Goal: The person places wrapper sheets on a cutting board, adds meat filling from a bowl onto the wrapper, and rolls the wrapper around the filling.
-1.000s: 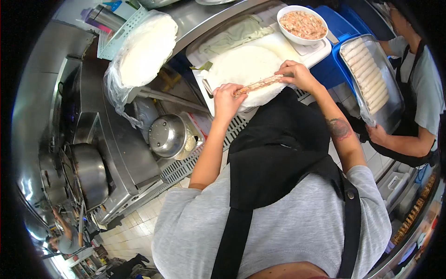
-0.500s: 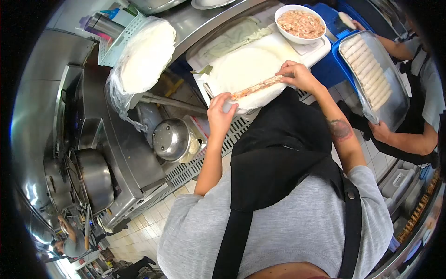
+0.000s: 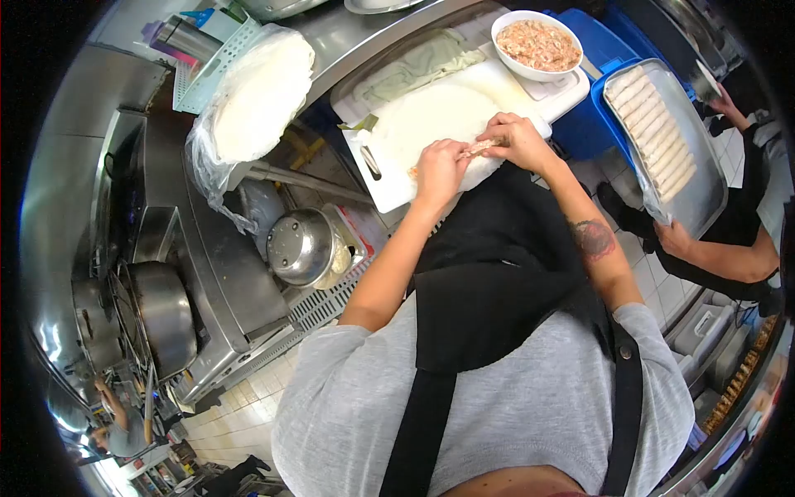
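A thin round white wrapper sheet (image 3: 426, 116) lies on a white cutting board (image 3: 386, 192). Along its near side runs a strip of pinkish shredded filling (image 3: 480, 148), partly hidden by my hands. My left hand (image 3: 440, 170) is over the strip, fingers bent and closed on it. Close by on the right, my right hand (image 3: 520, 143) pinches the same strip with thumb and fingers. A white bowl (image 3: 498, 41) heaped with similar filling stands beyond the board's right end. A folded greenish cloth (image 3: 422, 65) lies behind the sheet.
On the left, a stack of round white sheets (image 3: 261, 99) sits in plastic beside a pale green basket (image 3: 197, 85). A metal bowl (image 3: 300, 247) is lower down. At right, a co-worker's hand (image 3: 675, 240) holds a metal tray (image 3: 705, 186) with several white rolls (image 3: 652, 124).
My left hand has moved right from the strip's left end, close to my right hand, which shifted slightly left. The co-worker's far hand now holds a pale object farther right.
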{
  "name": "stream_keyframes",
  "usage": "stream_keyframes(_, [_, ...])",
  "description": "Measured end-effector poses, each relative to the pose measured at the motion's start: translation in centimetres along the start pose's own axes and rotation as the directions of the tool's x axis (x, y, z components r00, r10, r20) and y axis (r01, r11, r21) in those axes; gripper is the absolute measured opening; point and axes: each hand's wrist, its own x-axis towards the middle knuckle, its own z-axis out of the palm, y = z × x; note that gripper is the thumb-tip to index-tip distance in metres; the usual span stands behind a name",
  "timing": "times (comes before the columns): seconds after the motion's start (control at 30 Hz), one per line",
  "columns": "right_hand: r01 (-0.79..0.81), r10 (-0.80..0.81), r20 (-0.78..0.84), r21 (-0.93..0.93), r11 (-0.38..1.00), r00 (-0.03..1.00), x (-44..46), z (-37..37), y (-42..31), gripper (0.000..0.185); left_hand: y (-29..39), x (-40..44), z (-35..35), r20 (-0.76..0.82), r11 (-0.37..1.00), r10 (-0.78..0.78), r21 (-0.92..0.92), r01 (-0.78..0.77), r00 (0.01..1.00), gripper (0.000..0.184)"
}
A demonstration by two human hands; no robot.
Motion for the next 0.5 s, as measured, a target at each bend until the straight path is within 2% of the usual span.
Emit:
stream_keyframes(0.17, [0.023, -0.022, -0.010, 0.043, 0.999, 1.000, 0.2, -0.7, -0.9, 0.037, -1.8, -1.8, -2.5, -0.006, 0.998, -0.067, 0.007, 0.067, 0.998, 0.020])
stream_keyframes(0.3, [0.095, -0.087, -0.061, 0.153, 0.984, 0.994, 0.6, -0.6, -2.2, 0.030, -1.1, -1.8, -3.3, -0.053, 1.000, -0.010, 0.029, 0.011, 0.999, 0.025])
stream_keyframes(0.4, [0.122, -0.119, -0.027, 0.276, 0.954, 0.993, 1.0, 0.6, -1.3, 0.024, -1.1, -1.8, -2.5, -0.084, 0.951, -0.238, -0.221, 0.215, 0.968, 0.027])
stream_keyframes(0.5, [0.125, -0.123, -0.026, 0.294, 0.948, 0.992, 1.4, 1.4, -1.4, 0.018, -1.8, -1.5, -2.8, 0.019, 0.914, -0.262, -0.317, 0.254, 0.965, 0.022])
